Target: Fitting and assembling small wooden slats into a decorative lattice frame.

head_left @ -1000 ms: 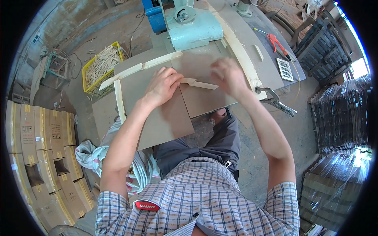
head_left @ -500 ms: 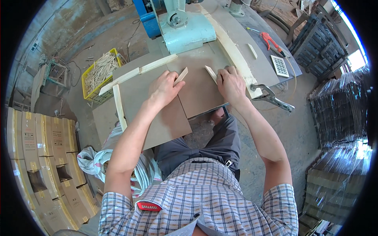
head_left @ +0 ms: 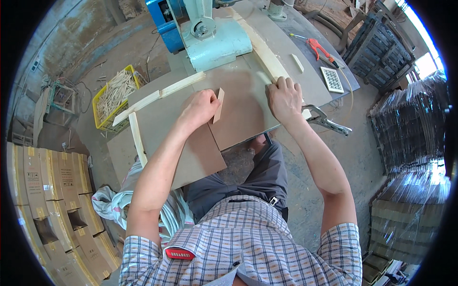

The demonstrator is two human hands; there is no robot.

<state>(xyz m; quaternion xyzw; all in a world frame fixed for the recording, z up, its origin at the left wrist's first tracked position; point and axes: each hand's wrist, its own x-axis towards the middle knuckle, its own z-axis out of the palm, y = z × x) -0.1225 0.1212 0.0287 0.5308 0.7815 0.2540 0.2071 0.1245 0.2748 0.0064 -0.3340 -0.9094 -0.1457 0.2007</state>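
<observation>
My left hand (head_left: 200,109) is closed, pinching a short wood strip (head_left: 218,107) with angled ends above the brown work board (head_left: 238,117). My right hand (head_left: 286,99) is curled at the near end of the long pale wooden fence (head_left: 264,53). Its fingers are bent down, and whatever they may hold is hidden under them. Ahead of both hands stands a machine with a teal rounded cover (head_left: 219,50). A metal locking clamp (head_left: 329,121) grips the fence's near end, beside my right wrist.
Pale wood strips (head_left: 160,93) edge the board at left, with another strip (head_left: 138,138) near my left forearm. A yellow crate (head_left: 101,125) of wood sticks stands beyond. At right lie a red air gun (head_left: 316,47), a patterned tile (head_left: 332,79) and a small offcut (head_left: 297,63).
My right hand has moved up against the fence, and the wood strip it held no longer shows. The strip in my left hand has swung more upright. The whole view has shifted slightly.
</observation>
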